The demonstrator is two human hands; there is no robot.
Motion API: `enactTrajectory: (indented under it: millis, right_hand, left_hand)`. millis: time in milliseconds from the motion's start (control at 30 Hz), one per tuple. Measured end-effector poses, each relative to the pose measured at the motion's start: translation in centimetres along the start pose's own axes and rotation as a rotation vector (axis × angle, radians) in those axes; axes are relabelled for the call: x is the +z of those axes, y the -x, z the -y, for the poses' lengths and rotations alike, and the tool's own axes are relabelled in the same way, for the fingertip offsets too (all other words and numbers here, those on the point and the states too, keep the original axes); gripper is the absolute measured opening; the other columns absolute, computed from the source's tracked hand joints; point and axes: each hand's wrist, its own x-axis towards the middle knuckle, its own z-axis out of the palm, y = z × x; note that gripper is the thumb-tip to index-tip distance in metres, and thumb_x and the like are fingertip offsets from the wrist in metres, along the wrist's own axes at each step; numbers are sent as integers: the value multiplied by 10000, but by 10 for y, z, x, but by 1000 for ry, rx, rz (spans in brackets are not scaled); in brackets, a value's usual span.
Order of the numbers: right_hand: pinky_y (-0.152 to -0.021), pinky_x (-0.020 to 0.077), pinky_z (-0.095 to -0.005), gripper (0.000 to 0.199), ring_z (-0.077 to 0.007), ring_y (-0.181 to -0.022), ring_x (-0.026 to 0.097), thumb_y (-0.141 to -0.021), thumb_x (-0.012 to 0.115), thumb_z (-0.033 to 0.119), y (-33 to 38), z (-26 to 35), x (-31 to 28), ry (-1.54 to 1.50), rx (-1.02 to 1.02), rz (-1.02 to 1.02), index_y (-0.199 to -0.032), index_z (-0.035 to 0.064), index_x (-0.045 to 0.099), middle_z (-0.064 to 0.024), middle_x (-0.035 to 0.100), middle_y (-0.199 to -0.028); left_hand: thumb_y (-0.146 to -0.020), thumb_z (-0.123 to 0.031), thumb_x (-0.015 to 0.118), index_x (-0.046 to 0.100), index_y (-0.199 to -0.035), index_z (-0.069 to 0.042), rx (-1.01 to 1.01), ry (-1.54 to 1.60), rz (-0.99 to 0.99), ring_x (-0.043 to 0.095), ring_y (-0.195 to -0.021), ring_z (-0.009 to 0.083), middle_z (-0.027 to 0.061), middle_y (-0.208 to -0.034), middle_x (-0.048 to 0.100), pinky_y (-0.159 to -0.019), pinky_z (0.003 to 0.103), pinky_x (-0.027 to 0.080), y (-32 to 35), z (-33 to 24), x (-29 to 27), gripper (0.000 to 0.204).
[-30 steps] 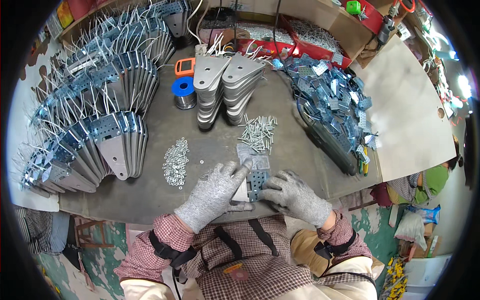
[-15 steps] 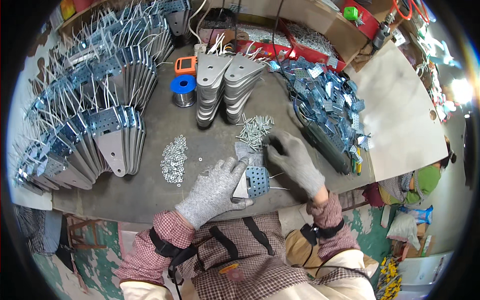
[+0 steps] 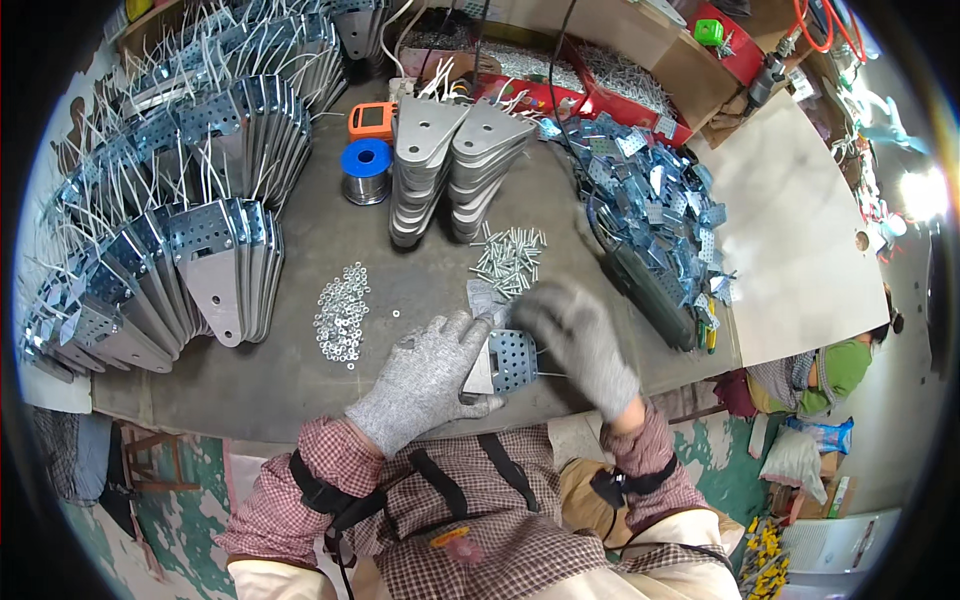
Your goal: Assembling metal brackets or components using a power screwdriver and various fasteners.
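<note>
The left hand, in a grey knit glove, lies spread and nearly flat on the table, fingers loosely open, pinning down a grey plate with a perforated metal bracket set on it just beyond its fingertips. The right hand, also gloved, is blurred above the bracket's far edge; its fingers look half curled, and I cannot tell whether it holds anything.

Just past the right hand lies a loose heap of screws. Ahead of the left hand, slightly to its left, is a scatter of small nuts.

What could go wrong, as I judge it: the bracket sits close to the table's near edge, so a nudge from the moving right hand could skate it off the plate or over the edge. The gloves dull the touch, so a screw could be fumbled and roll in among the nuts. The bracket's holes and cut edges could also snag the knit fabric.

Counted: two gloved hands; one bracket under them; two stacks of grey teardrop plates farther ahead; one blue spool and one orange device beside those stacks. The screws and nuts are too many and too small to count, as are the brackets in the loose pile beyond the right hand and the wired assemblies fanned out well to the left.
</note>
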Motion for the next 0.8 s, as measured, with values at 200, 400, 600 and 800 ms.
enactTrajectory:
  millis: [200,400,600,800]
  right_hand:
    - [-827,531,-498,360,-427,-960,668,-876,705,204,-50,-38,3,356,223,183,-1119,-24,566,-240,678,-999]
    - [-838,530,-509,360,-430,-959,669,-863,702,196,-52,-37,7,342,192,159,-1114,-25,567,-237,682,-977]
    - [-880,520,-514,333,-429,-1000,657,-873,686,183,-48,-41,7,359,147,91,-1101,-37,584,-242,678,-1011]
    - [-885,524,-500,370,-428,-1044,646,-864,691,185,-55,-27,0,360,280,213,-1142,-34,582,-261,669,-1044]
  left_hand:
    - [-753,-542,812,440,-1494,-56,0,-35,-66,569,-1182,370,194,-1261,533,-993,478,503,-14,-4,4,960]
    - [-778,-529,797,428,-1541,-162,-16,-73,-41,566,-1147,357,176,-1240,529,-975,463,512,-14,-7,0,923]
    - [-788,-526,788,436,-1536,-155,-21,-73,-33,569,-1121,351,171,-1212,526,-967,468,508,-14,-10,-3,906]
    - [-788,-521,791,430,-1538,-146,-29,-61,-106,569,-1121,349,168,-1199,523,-961,470,508,-11,-5,4,914]
